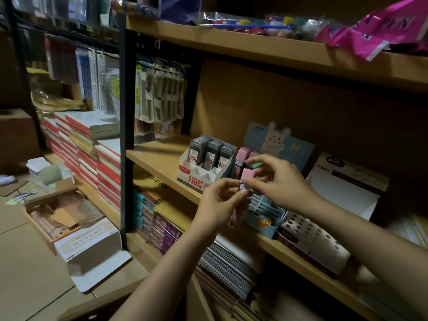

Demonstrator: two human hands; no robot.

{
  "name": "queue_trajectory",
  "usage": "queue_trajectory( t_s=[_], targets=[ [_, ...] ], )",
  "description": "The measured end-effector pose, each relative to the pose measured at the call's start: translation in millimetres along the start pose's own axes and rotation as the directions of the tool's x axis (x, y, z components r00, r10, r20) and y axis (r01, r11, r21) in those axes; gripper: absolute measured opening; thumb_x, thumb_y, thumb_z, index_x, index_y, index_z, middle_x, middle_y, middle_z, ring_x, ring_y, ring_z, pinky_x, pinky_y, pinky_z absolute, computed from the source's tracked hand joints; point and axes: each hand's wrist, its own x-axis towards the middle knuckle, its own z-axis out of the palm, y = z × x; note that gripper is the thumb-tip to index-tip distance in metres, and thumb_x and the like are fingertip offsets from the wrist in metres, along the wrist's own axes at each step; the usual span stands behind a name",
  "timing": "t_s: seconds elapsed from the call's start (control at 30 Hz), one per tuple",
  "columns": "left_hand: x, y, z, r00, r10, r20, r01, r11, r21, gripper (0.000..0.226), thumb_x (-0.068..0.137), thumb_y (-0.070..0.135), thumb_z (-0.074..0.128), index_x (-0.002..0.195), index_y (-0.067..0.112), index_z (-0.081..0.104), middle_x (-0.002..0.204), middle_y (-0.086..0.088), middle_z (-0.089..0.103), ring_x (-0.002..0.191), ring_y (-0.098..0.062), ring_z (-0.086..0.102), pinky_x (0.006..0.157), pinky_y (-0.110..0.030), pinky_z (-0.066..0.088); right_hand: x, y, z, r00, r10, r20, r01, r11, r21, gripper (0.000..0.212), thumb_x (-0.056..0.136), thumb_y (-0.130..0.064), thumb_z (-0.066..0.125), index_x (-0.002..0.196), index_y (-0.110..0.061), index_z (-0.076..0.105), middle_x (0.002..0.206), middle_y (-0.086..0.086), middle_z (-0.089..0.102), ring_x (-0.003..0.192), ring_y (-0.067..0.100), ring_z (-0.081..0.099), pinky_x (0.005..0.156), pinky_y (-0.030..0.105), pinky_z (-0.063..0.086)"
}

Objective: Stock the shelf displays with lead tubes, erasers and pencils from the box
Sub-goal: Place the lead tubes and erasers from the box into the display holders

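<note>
Erasers are the goods in hand: a pink eraser (247, 176) sits pinched between both hands in front of the rabbit display (279, 144), just above its slotted lower tier. The left hand (217, 205), at about 7 o'clock from the eraser, grips its lower end with thumb and fingertips, and seems also to hold a second pink piece hanging below the palm, though that is too dim to be sure of. The right hand (281, 181), at 3 o'clock, pinches the upper end with curled fingers.

By the look of it, the eraser step is under way and not finished: a few pink erasers (242, 155) already stand in the display's upper tier, at 12 o'clock from the hands. The next move would call for one hand to let go and the other to slip the piece upright into a free slot without knocking its neighbours.

At 10 o'clock, just beside the rabbit display, the lead-tube display (203, 167) looks full, with three rows of grey tubes. At 3 o'clock a white display box (342, 193) stands well into the shelf (159, 158). Far off at 8 o'clock, on the floor, lies the open supply box (67, 216).

Hard to judge: the hands hide the slots nearest them, the eraser's label is unreadable, the supply box's contents are murky, and no pencils can be picked out.
</note>
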Motion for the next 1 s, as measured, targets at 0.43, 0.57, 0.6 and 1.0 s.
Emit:
queue_trajectory(
  t_s=[0.43,0.57,0.6,1.0],
  targets=[
    [0,-31,-23,0.915,0.336,-0.223,-0.096,0.718,0.689,0.060,0.077,0.045,0.076,0.126,0.021,0.051,0.123,0.003,0.047,0.117,-0.014,0.041,0.095,-0.027,0.041,60,-2,-21,0.984,-0.073,-0.161,0.010,0.932,-0.363,0.018,0.086,-0.028,0.072,0.095,-0.021,0.058,0.091,0.001,0.064,0.080,0.013,0.061,0.064,0.027,0.053],
    [5,-41,-18,0.922,0.272,-0.274,-0.033,0.763,0.646,0.062,0.077,0.049,0.074,0.126,0.021,0.049,0.116,0.007,0.048,0.114,-0.014,0.047,0.096,-0.033,0.047,63,6,-9,0.983,-0.060,-0.174,-0.014,0.919,-0.393,0.018,0.085,-0.029,0.072,0.092,-0.021,0.058,0.087,0.002,0.065,0.084,0.023,0.063,0.072,0.044,0.056],
    [6,-42,-17,0.921,0.263,-0.287,-0.021,0.769,0.639,0.061,0.077,0.050,0.074,0.126,0.022,0.049,0.116,0.008,0.048,0.114,-0.013,0.047,0.096,-0.033,0.047,63,7,-6,0.982,-0.067,-0.176,-0.009,0.918,-0.397,0.017,0.085,-0.029,0.072,0.091,-0.021,0.058,0.086,0.002,0.066,0.082,0.022,0.064,0.071,0.044,0.057],
    [11,-48,-7,0.884,0.235,-0.403,0.052,0.809,0.585,0.057,0.079,0.047,0.073,0.122,0.022,0.048,0.120,0.004,0.045,0.115,-0.014,0.042,0.097,-0.032,0.044,66,13,5,0.978,-0.124,-0.166,0.014,0.839,-0.544,0.018,0.082,-0.032,0.075,0.090,-0.018,0.067,0.085,0.004,0.068,0.081,0.023,0.064,0.068,0.034,0.053]
  ],
)
